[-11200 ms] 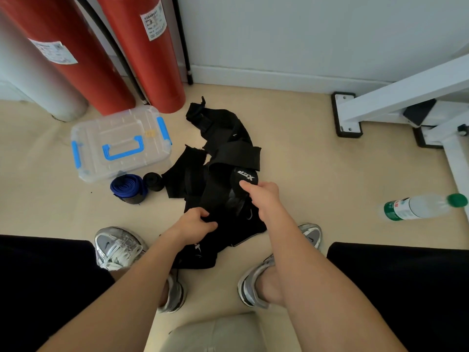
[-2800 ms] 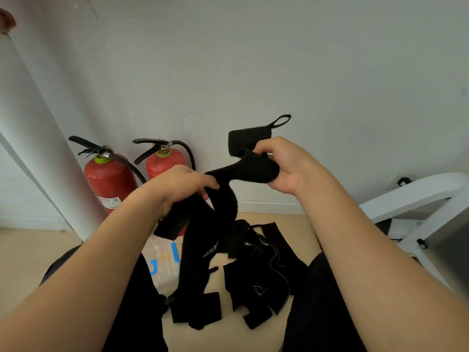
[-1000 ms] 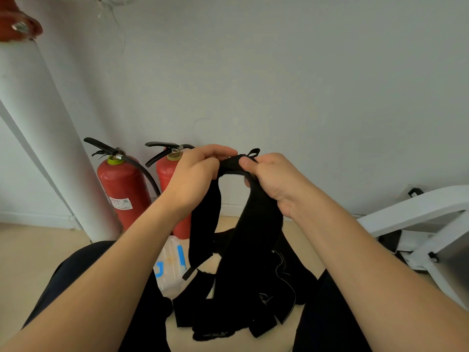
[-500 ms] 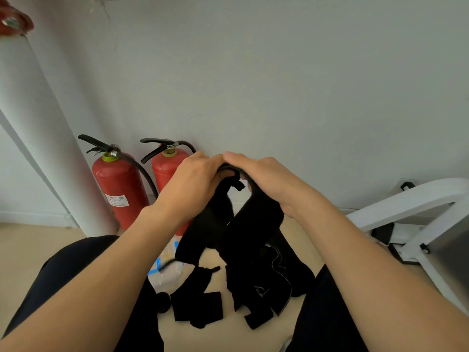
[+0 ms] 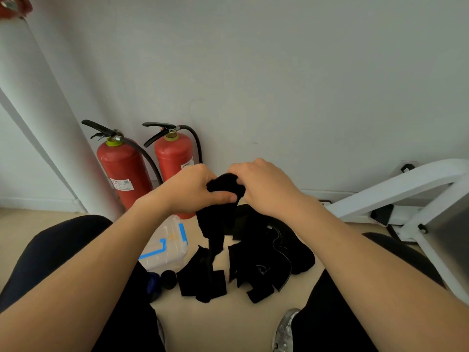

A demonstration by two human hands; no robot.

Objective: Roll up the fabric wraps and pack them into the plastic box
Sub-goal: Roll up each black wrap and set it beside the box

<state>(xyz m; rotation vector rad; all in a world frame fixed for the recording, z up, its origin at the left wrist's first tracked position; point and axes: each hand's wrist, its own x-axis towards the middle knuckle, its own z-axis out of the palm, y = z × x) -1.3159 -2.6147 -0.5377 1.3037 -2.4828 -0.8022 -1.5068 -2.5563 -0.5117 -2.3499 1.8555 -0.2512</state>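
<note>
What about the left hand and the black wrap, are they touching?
Touching. The head view shows the left hand holding the wrap, its thumb pressed across the rolled top.

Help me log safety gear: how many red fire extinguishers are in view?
2. One red fire extinguisher stands beside the white pillar; the other right of it, partly behind the left hand. Others may be hidden.

Left hand (image 5: pixel 193 190) and right hand (image 5: pixel 264 189) raised together, fingers curled, gripping.
</note>
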